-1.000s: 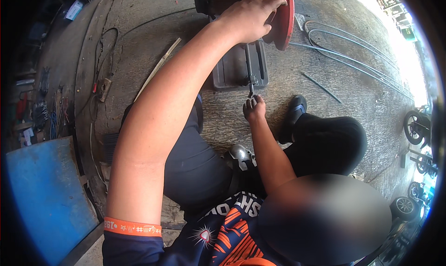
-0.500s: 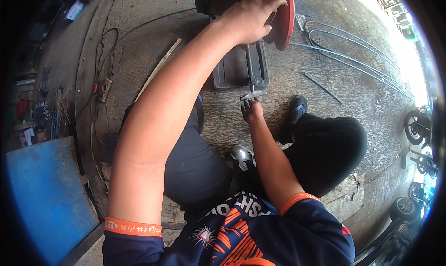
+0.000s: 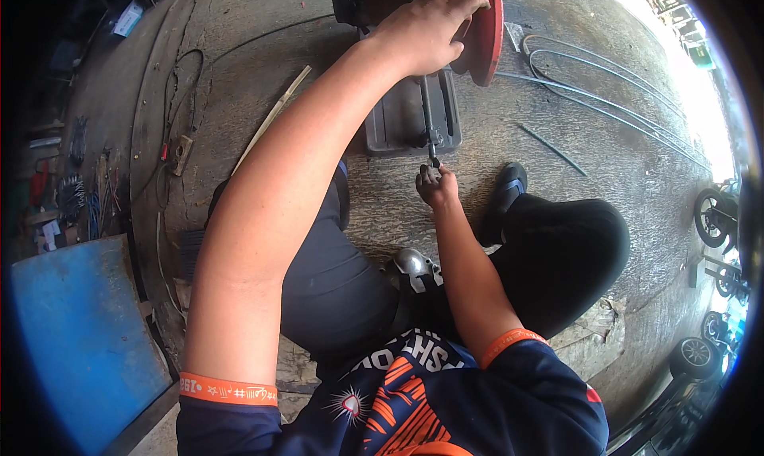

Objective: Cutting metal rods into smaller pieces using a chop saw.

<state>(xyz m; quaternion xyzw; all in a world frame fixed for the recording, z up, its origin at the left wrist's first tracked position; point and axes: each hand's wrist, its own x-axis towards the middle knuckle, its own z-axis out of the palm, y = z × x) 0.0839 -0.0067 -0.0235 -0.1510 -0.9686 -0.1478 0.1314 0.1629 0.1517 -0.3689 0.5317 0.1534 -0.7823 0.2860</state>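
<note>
A chop saw with a dark motor (image 3: 358,2) and a round red blade guard (image 3: 484,38) stands on the floor ahead of me. My left hand (image 3: 426,34) reaches across to its top, fingers bent and gripping beside the guard; what lies under the palm is hidden. Below it is the saw's dark grey base (image 3: 390,118), with a long vise screw (image 3: 430,114) running toward me. At the near end of that screw my right hand (image 3: 438,187) has its fingers closed round the crank handle (image 3: 434,163), which is mostly covered by them.
A dark cable (image 3: 263,33) trails left from the saw. Bent metal rods (image 3: 605,90) and a short rod (image 3: 553,150) lie on the right. A wooden strip (image 3: 274,114) and a blue panel (image 3: 87,313) are on the left. Motorcycles (image 3: 712,217) stand far right.
The crank handle has turned from lying crosswise to pointing roughly up, and my right hand has turned with it. My left hand stays on the saw.
</note>
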